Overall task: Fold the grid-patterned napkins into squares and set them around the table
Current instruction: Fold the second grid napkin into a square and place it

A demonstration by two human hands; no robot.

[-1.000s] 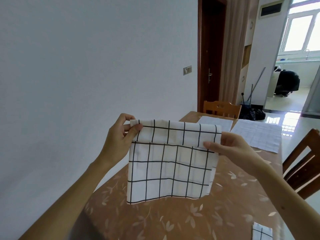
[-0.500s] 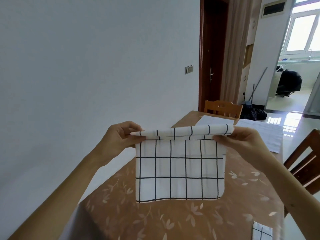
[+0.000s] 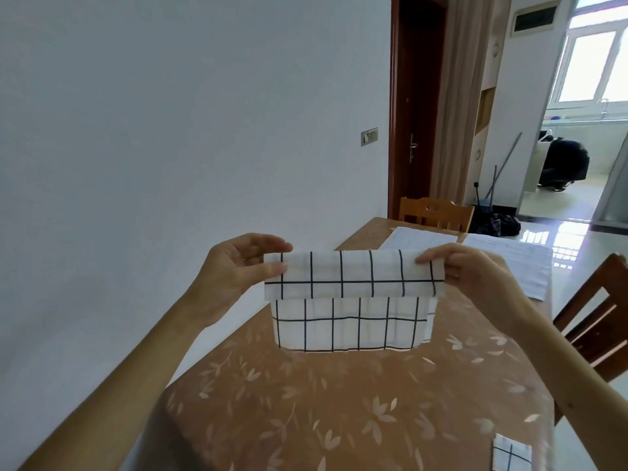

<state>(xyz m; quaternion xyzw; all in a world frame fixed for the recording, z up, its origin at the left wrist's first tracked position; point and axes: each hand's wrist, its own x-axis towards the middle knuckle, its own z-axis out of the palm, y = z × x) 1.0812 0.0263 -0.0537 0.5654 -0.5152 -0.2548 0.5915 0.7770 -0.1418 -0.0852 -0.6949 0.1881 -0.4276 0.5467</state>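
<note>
A white napkin with a black grid (image 3: 353, 300) hangs in the air above the brown leaf-patterned table (image 3: 323, 409). Its top edge is folded forward and down as a flap over the hanging part. My left hand (image 3: 238, 270) pinches the flap's left end, and my right hand (image 3: 465, 270) pinches its right end. A second grid napkin (image 3: 511, 455), folded small, lies at the table's near right edge. Two more pale cloths (image 3: 509, 263) lie flat at the far end of the table.
A white wall runs along the table's left side. A wooden chair (image 3: 435, 214) stands at the far end and another chair (image 3: 601, 321) at the right side. Behind are a dark door (image 3: 416, 107) and an opening to a bright room.
The napkin's top edge has come forward and down, so the folded flap is deeper and the hanging part looks shorter. Both hands stayed on the upper corners and drifted slightly right.
</note>
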